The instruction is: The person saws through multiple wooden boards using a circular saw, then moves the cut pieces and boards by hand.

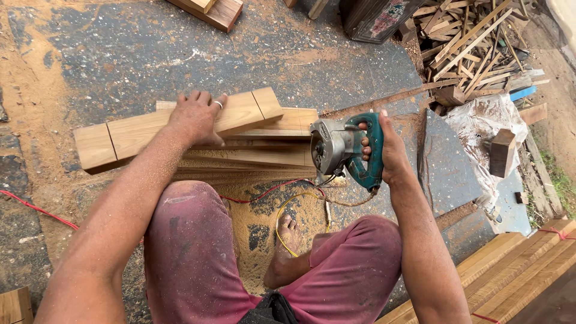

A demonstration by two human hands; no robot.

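Nearest the camera, at six o'clock, are the person's bent knees in dusty red shorts (198,258), with a bare foot (288,237) tucked between them on a heap of sawdust (258,231). A yellow cord (279,216) loops around the foot and a red cord (36,208) trails off toward nine o'clock.

Just beyond the knees, a little right of centre, the right hand (393,153) is clenched around the handle of a power saw (345,150). The saw has a teal plastic body and a grey metal blade guard that faces left; it is dusty, held upright and level with the end of the stacked boards, close beside them. Whether the blade touches the wood cannot be told.

At about ten o'clock from the saw, the left hand (195,117) lies palm down with fingers spread on the top board (174,129), pressing it without gripping; a ring shows on one finger. This board is pale, freshly cut wood with two dark lines drawn across it, one near each end. It lies tilted across a stack of similar boards (264,153) on the dark, sawdust-strewn floor (150,54).

At four o'clock, finished planks (516,270) lie side by side. At three o'clock a dark wood block (501,153) sits on a crumpled clear plastic sheet (480,120). Farthest away, at one o'clock, is a heap of thin wood scraps (474,42) beside a dark drum (375,18); what the drum holds cannot be seen. At twelve o'clock lies another reddish board (210,11).
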